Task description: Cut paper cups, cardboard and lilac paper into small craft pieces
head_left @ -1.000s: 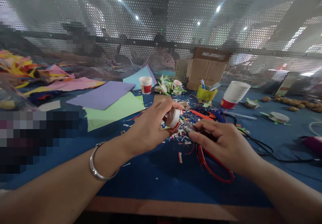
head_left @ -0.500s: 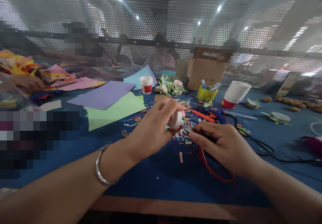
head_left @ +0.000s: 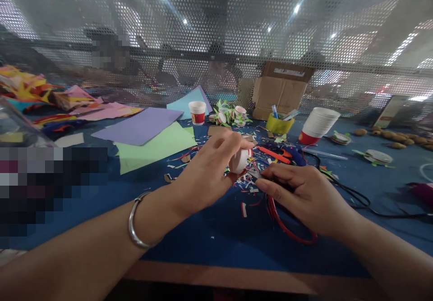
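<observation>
My left hand [head_left: 211,170], a silver bangle at its wrist, is closed around a cut-down paper cup base [head_left: 238,161], turned on its side. The base is white with a red and white edge. In my right hand [head_left: 301,193] is a pair of scissors [head_left: 253,173]; the blades point left and touch or nearly touch the lower edge of the base. A red scissor handle loop hangs below my palm, and the rest of the handle is hidden by my fingers. Small paper scraps [head_left: 244,209] lie beneath both hands.
Green paper [head_left: 152,152] and purple paper [head_left: 138,126] lie left. Behind stand a paper cup [head_left: 197,113], a yellow holder [head_left: 280,124] and a cardboard box [head_left: 282,91]. Stacked cups [head_left: 319,125], a glue gun [head_left: 294,155] with black cord and walnuts [head_left: 392,137] are right.
The cup base and both hands appear shifted very slightly right, with the same hold. Another person's hand at the far left, over the coloured paper, is gone from view.
</observation>
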Demonstrator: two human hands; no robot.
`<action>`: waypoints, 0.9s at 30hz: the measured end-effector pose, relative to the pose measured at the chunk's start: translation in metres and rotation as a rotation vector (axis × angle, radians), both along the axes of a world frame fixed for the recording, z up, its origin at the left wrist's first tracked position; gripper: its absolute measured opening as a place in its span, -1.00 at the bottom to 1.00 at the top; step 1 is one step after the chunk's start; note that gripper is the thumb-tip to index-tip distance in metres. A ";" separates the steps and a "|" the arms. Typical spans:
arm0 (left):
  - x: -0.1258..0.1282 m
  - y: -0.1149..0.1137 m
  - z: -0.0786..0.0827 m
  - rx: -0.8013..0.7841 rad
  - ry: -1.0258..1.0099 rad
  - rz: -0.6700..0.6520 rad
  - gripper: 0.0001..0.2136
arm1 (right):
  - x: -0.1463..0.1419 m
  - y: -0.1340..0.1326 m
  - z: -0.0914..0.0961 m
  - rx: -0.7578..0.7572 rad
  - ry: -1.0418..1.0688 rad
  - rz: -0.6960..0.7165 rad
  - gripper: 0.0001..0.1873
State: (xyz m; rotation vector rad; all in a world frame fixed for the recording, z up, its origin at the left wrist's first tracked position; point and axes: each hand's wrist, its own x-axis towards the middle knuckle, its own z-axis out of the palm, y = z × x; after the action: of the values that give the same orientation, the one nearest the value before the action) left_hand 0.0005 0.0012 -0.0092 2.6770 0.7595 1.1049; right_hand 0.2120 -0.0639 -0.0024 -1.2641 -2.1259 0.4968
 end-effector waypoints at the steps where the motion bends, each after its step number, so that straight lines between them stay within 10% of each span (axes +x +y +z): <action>1: 0.000 0.000 0.000 0.011 0.000 -0.002 -0.53 | 0.000 0.000 0.001 -0.003 0.001 0.002 -0.60; 7: -0.003 -0.002 0.002 -0.061 0.028 -0.037 -0.53 | 0.000 -0.001 0.001 -0.003 -0.024 0.000 -0.65; 16: -0.007 0.001 0.005 -0.749 -0.035 -0.237 -0.46 | 0.006 0.001 -0.003 0.061 -0.074 -0.049 -0.66; 27: -0.006 -0.002 0.009 -0.508 0.077 -0.110 -0.68 | 0.005 0.000 -0.004 0.099 -0.046 -0.082 -0.71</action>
State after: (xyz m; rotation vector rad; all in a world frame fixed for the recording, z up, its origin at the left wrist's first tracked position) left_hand -0.0056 -0.0009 -0.0003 2.3042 0.7702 0.6726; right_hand 0.2170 -0.0637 -0.0059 -1.3121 -2.0997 0.3267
